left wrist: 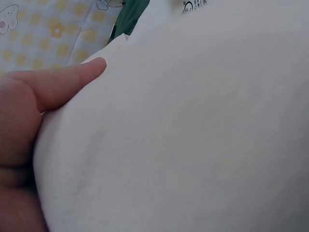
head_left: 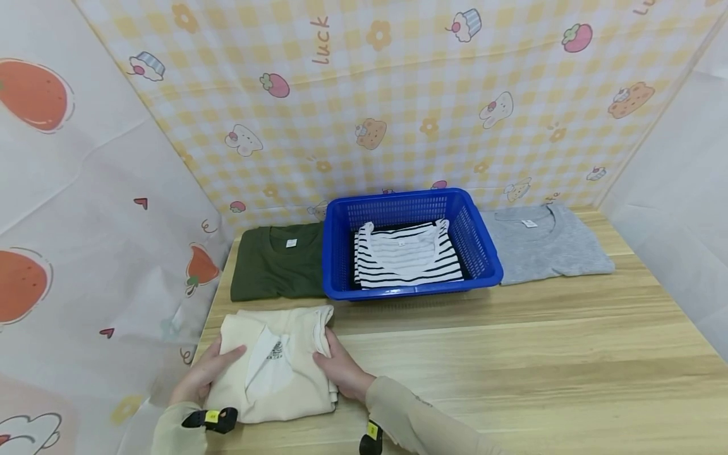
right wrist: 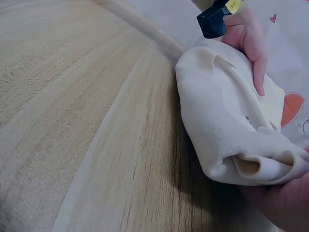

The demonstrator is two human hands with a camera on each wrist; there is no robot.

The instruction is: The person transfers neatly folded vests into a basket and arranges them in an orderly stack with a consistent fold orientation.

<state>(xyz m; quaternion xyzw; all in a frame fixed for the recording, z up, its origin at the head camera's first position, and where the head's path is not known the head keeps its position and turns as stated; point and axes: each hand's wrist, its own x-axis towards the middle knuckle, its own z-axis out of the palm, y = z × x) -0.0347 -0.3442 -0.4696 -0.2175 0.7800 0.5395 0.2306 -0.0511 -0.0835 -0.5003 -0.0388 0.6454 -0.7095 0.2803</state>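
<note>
Near left on the surface point(head_left: 512, 366), just in front of the dark green shirt point(head_left: 279, 268): folded cream garment point(head_left: 273, 385). Left hand point(head_left: 209, 370) pinches its left edge, thumb on top; right hand point(head_left: 347, 373) grips the right edge. Fingers beneath mostly hidden; cannot tell if fully lifted. Step, as judged: two-handed handling of the folded bundle. Next move probably calls for level, even grip so layers stay together.

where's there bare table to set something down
Widest bare patch of table: right of the right hand, in front of the blue basket and grey shirt. Crowded: the back row, with the green shirt too, and front left, taken by the cream garment.
</note>
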